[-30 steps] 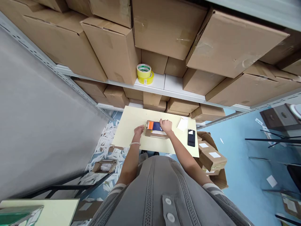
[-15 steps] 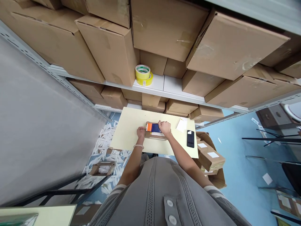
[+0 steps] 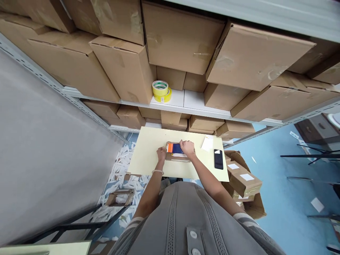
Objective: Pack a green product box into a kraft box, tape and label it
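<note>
From my remote seat, the feed shows a flat cardboard mailer [image 3: 178, 158] lying near the middle of the pale tabletop [image 3: 148, 159], a little right of centre. A dark blue and orange item [image 3: 175, 148] sits in it, toward its far side. My view of that item is partly blocked, so I can't say exactly what it is.

The right hand [image 3: 187, 148] rests on the blue part, with its fingers [image 3: 184, 143] together and pressing over the top. The left hand [image 3: 161, 154] is at the mailer's left end, fingers curled against the cardboard. I can't tell whether either hand is actually clamped on anything.

The main risk I see is uneven pressure: with the right hand bearing down harder, the item could skew or the mailer could skate across the tabletop. If the left hand's hold is only light, the cardboard could spring or shift. A wide sideways move could also catch the black phone [image 3: 218, 159] or the white paper slip [image 3: 207, 143] near the right edge. Anything pushed past that edge could drop onto the cardboard parcels [image 3: 244, 182] below.
</note>
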The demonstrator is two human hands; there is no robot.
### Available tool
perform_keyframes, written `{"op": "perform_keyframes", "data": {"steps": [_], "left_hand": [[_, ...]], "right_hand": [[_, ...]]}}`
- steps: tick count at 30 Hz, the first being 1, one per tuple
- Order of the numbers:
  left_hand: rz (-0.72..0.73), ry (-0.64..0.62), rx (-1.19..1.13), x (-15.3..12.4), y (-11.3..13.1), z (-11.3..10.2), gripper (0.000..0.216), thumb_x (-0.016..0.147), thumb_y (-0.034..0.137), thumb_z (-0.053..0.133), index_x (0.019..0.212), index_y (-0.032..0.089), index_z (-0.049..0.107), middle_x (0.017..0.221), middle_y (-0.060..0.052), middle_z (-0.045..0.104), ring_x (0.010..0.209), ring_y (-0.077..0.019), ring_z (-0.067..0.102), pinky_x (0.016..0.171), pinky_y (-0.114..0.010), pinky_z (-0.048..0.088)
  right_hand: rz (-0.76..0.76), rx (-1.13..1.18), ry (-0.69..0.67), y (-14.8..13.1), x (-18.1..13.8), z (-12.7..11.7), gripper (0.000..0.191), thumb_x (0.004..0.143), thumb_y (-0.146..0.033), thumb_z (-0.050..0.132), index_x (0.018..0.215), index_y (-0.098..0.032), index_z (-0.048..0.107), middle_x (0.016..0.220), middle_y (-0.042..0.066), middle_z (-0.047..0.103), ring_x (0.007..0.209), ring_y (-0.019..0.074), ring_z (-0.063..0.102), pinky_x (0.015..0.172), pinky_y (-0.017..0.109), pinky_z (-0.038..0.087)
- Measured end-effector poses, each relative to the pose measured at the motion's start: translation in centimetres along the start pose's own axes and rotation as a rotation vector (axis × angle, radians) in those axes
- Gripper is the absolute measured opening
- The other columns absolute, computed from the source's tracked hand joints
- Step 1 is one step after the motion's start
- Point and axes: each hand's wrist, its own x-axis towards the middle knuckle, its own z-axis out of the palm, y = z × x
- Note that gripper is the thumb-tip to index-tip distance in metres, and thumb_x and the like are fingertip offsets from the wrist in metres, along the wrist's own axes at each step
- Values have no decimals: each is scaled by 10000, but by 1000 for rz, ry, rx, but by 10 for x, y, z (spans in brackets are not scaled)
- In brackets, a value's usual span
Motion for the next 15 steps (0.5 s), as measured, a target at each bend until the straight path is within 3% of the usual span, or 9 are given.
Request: {"op": "perform_keyframes", "data": {"steps": [4,9,15], "left_hand": [[185,-168,-16,4,16,6,343,917,383,466,1191,213,582,1355,-101,552,1310,-225,481,1093,-364,385],[421,-395,-30,2,21,5,394,885,362,504,1253,227,547,1299,-105,589,1227,-236,542,1064,-407,412],[487,-401,21,-3,24,2,349,797,315,591,1128,211,559,1161,-92,616,1111,-242,583,1005,-416,443]], "right_hand": [[10,21,-17,-1,-4,-2,545,1006,-408,324,894,-126,777,929,165,756,932,248,708,827,313,476],[25,7,-58,-4,-8,-8,549,1013,-410,306,936,-128,772,969,169,751,953,255,706,849,329,475],[-30,-28,-102,-7,-5,-22,572,1015,-412,277,966,-127,771,1017,172,747,967,247,704,842,310,471]]}}
